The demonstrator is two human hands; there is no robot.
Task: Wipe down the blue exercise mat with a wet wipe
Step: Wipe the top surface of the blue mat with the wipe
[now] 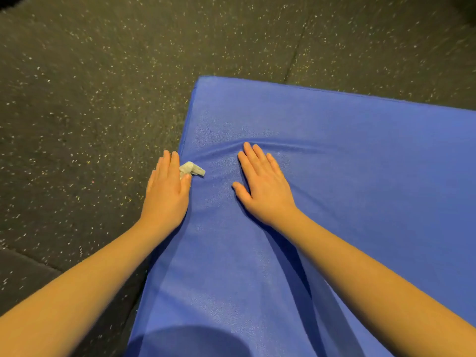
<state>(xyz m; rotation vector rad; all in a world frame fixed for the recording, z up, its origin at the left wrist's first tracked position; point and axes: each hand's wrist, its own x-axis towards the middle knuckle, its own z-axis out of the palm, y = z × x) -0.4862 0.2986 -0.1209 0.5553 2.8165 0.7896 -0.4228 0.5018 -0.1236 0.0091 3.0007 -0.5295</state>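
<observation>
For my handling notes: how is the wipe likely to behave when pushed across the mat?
Probably floppy: the wipe is crumpled against the left hand. Likely light, apt to bunch rather than slide flat. The mat creases ahead of the right hand, so it may drag.

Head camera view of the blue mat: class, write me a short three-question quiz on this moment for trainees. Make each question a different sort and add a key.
1. True or false: the right hand lies flat on the blue mat with its fingers straight.
2. Multiple choice: where is the wet wipe?
A) at the mat's left edge
B) under the right hand
C) draped over the right wrist
3. Fill in: the hand touching the wipe is the ___ hand.

Key: 1 true; 2 A; 3 left hand.
</observation>
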